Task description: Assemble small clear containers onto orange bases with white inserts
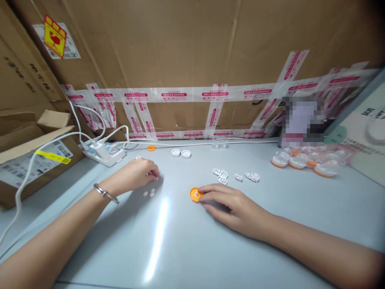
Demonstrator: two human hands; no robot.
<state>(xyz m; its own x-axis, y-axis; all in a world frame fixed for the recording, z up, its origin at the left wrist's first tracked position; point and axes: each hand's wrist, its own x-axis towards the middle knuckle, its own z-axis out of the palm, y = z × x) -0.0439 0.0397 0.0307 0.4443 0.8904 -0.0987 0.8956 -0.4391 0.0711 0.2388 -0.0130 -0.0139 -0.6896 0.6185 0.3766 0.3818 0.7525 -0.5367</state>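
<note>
My right hand [231, 205] lies low on the grey table [180, 249], its fingertips pressed together on a small orange cap [195, 194]. My left hand [138, 173], with a bracelet on the wrist, is curled with its fingers pinched over the table. What the fingers hold is hidden. Three tiny white round pieces [149, 193] lie just below it. Several white perforated discs [236, 175] lie scattered just beyond my right hand.
Two white caps [181, 153] and another orange cap [151, 147] lie further back, beside a white power strip [104, 153] with cables. Clear containers with orange lids [303, 158] stand at the right. Taped cardboard walls the back; an open carton [27, 156] sits left.
</note>
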